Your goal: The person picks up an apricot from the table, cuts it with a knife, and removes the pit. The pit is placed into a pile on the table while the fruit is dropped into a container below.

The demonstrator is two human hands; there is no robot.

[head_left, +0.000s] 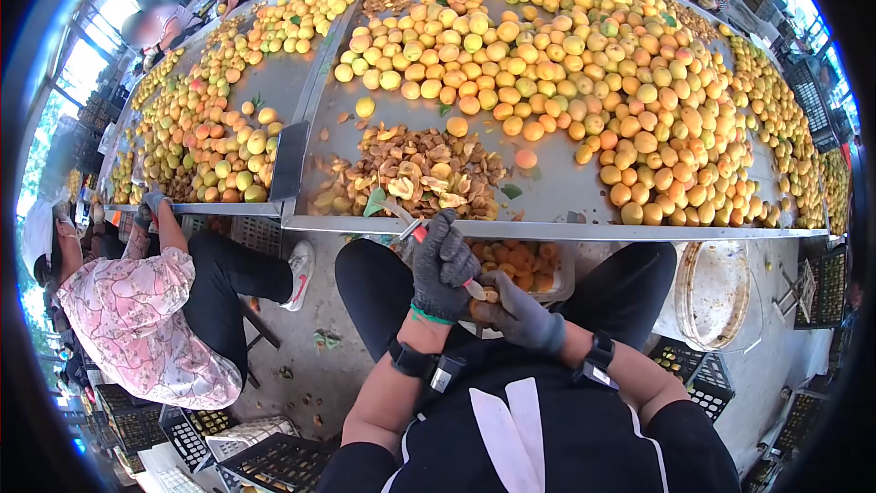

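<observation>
My left hand [444, 265], in a dark grey knit glove, is closed around a red-handled knife [421, 233]. Its metal part sticks out up and left over the table edge, and a red end shows below the fist. Just below and right, my right hand [525, 318], also gloved, grips a small orange apricot [490, 295], mostly hidden by the fingers. The two hands nearly meet over my lap. Beneath them a plastic tub [568, 276] holds orange apricot pieces. Beyond the edge lies a heap of brownish cut pieces or pits [420, 169].
Whole apricots [547, 64] cover much of the metal table [538, 178], whose raised front rim [584, 231] runs before me. A person in a pink flowered top [151, 329] sits at left. A white bucket [714, 297] stands at right, with black crates [693, 374] nearby. Other people work opposite.
</observation>
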